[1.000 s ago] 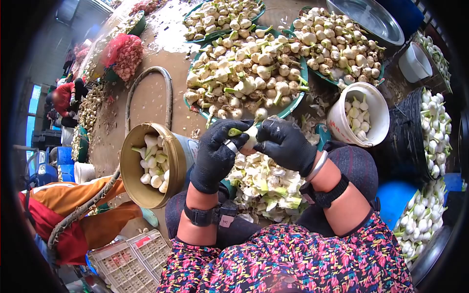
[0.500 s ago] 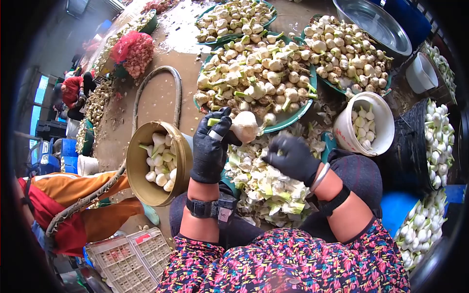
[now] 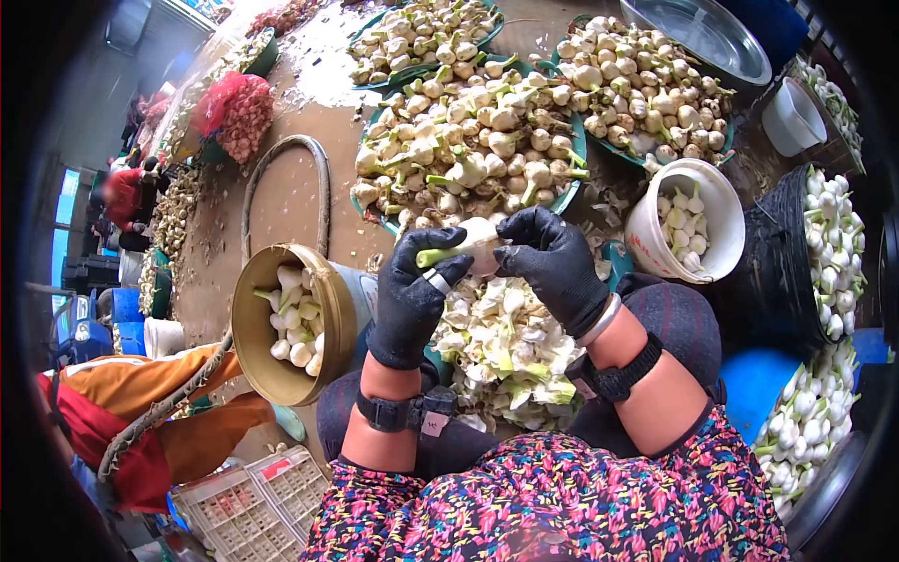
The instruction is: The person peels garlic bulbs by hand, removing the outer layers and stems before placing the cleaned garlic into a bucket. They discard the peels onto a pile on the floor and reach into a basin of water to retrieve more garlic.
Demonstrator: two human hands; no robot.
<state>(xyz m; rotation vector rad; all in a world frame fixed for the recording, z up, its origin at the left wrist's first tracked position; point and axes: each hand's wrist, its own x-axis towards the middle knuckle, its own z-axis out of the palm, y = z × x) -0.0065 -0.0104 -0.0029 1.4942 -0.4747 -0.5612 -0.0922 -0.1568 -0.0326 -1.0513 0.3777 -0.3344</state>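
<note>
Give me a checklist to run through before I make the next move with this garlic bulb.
1. Left hand holding the garlic bulb: ok, green stem between thumb and fingers.
2. Right hand at the bulb: ok, fingertips at the end opposite the stem.
3. Right fingertips pinching skin: cannot tell, too small to see.
4. Underside of bulb free of loose skin: cannot tell, hidden.
5. Room in the tan-rimmed bucket: ok, bulbs sit below the rim.
6. Floor free of scraps: not ok, bits lie scattered.
</note>
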